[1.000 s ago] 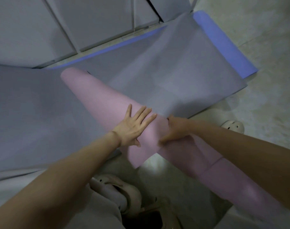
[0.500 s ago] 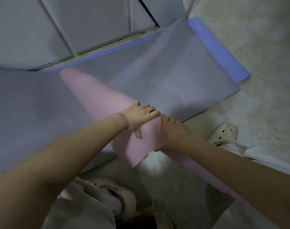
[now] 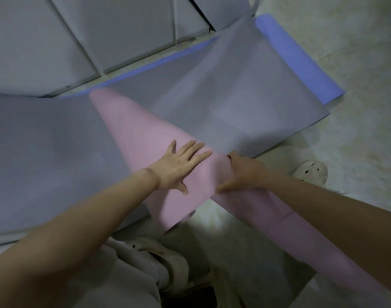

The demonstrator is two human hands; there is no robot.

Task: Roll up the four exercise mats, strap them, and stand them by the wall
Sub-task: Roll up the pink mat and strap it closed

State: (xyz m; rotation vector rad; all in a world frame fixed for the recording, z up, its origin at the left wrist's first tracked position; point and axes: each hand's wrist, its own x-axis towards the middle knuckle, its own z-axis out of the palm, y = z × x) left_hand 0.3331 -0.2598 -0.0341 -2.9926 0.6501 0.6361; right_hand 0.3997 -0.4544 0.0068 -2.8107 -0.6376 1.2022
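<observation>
Worn kit: both forearms bare as far as the frame shows, left hand [image 3: 176, 170] and right hand [image 3: 243, 172] bare too. Loose light grey-beige trousers [image 3: 123, 283], soft fabric, bunched at the ankle. Cream clogs with round vent holes (moulded foam type): left clog [image 3: 163, 261] below the trouser leg, right clog [image 3: 311, 172] partly hidden behind the right arm.

Dim light falls on pale mottled floor [image 3: 357, 52] and grey panelled wall [image 3: 123, 30].

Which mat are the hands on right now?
The pink mat, the only pink one among grey mats and a blue mat: left hand flat on it, right hand gripping its fold.
</observation>
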